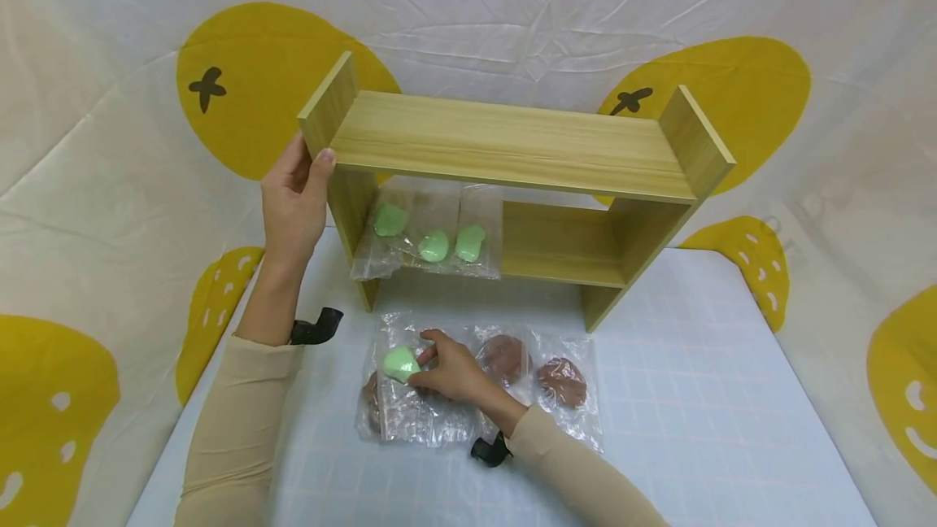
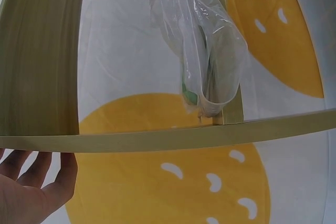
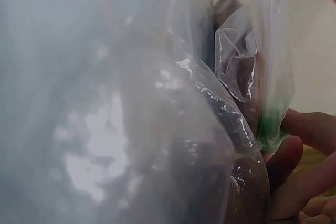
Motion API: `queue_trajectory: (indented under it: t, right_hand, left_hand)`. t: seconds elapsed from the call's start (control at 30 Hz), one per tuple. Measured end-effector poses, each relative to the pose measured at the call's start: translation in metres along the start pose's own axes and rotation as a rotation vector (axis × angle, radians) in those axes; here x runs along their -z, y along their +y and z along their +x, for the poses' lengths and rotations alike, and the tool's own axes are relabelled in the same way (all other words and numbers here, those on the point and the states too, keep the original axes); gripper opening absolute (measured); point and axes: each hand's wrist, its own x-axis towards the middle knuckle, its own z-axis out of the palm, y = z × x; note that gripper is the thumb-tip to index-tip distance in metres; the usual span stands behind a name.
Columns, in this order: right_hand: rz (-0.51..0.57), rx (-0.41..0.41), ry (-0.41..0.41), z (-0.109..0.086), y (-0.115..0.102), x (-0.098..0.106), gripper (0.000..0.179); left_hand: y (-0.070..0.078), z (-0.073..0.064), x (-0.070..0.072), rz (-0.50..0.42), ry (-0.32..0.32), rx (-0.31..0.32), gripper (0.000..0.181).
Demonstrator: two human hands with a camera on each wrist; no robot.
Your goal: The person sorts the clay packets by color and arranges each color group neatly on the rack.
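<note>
My left hand [image 1: 295, 200] holds the left side panel of a small wooden shelf [image 1: 505, 141], thumb on its front edge. The left wrist view shows the fingers [image 2: 65, 177] against the panel's outer face. Low over the table, my right hand [image 1: 457, 368] pinches a clear plastic bag with a green lump [image 1: 401, 364] inside. In the right wrist view its thumb and fingers [image 3: 286, 163] meet at the bag beside the green. This bag overlaps other clear bags holding brown lumps [image 1: 562, 382], one of them partly hidden at the left.
On the lower shelf board [image 1: 560, 242], several clear bags with green lumps [image 1: 434, 246] stand side by side at the left, their bottoms overhanging the front edge. The shelf stands on a pale checked table [image 1: 703, 397]. A white cloth with yellow shapes [image 1: 256, 80] hangs behind.
</note>
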Motion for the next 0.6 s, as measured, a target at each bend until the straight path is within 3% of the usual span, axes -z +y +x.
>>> queue_trajectory:
  t: [0.37,0.6]
  right_hand:
    - [0.008,0.025,-0.04,0.0019,-0.0027,0.0037,0.043]
    - [-0.131,0.049,-0.058,0.0014,-0.0062,0.0018,0.028]
  left_hand:
    - [0.0021,0.0002,-0.0012,0.02,-0.008,0.0,0.042]
    - [0.0015,-0.0002,-0.0004,0.01,-0.005,-0.009,0.041]
